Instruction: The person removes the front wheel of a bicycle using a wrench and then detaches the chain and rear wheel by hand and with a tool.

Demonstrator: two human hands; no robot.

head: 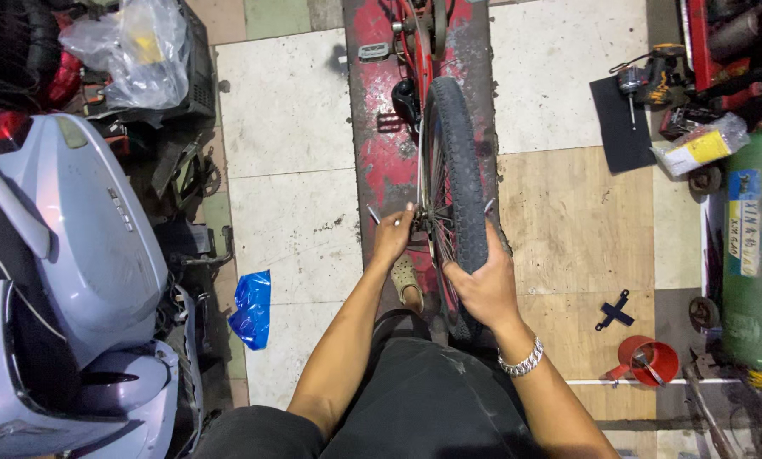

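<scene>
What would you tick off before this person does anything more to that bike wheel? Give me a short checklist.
1. Right hand steadies the tyre: ok, it grips the tread.
2. Left hand at the hub: ok, fingers are on it.
3. Tool in the left hand: cannot tell, only a thin metal piece shows.
4. Wheel upright on the red stand: ok.
5. Floor near the feet free of clutter: not ok, a red cup and a black bracket lie close.
</scene>
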